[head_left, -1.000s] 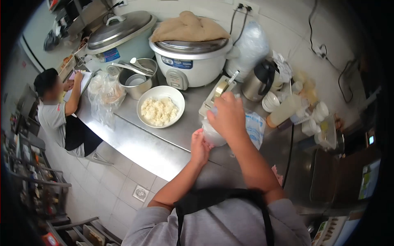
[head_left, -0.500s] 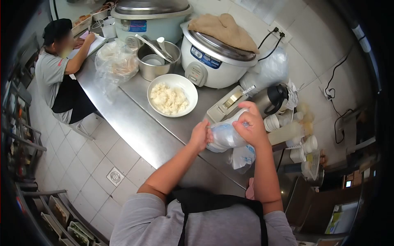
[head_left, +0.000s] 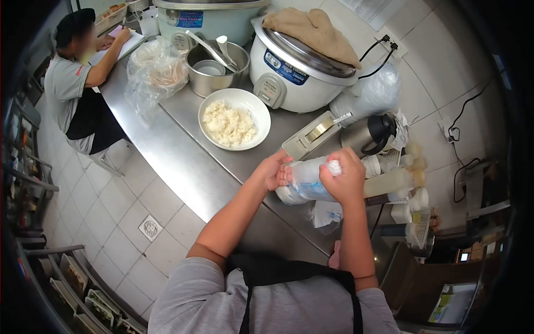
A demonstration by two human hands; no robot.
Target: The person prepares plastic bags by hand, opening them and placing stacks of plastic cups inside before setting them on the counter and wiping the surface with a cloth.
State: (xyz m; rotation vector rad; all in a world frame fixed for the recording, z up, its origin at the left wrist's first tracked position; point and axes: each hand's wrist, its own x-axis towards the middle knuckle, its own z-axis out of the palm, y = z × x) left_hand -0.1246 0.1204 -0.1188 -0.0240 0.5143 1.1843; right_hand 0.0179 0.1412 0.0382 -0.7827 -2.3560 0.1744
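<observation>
Between my hands is a clear plastic bag (head_left: 308, 181) with blue print, pulled tight around a rounded bundle whose contents I cannot make out. My left hand (head_left: 274, 171) is closed on the bundle's left side. At its other end my right hand (head_left: 346, 173) grips the bag's gathered, twisted neck. Just beyond the hands lies a tape dispenser (head_left: 300, 142) with a roll of tape. Another thin plastic bag (head_left: 327, 215) with blue print lies below my right hand. A white bowl (head_left: 264, 123) of cooked rice (head_left: 228, 123) stands farther left on the steel counter (head_left: 189, 164).
Two rice cookers (head_left: 297, 61) stand at the back, one topped with a brown cloth (head_left: 311, 33). A steel pot (head_left: 222, 83) holds white utensils beside a bulging plastic bag (head_left: 158, 72). A steel jug (head_left: 367, 133) and stacked cups are right. A person (head_left: 83, 83) writes at left.
My right hand has closed around the bag's neck, which now shows as a tight twist in the fist. The bundle has tilted slightly. The view has shifted a little.
</observation>
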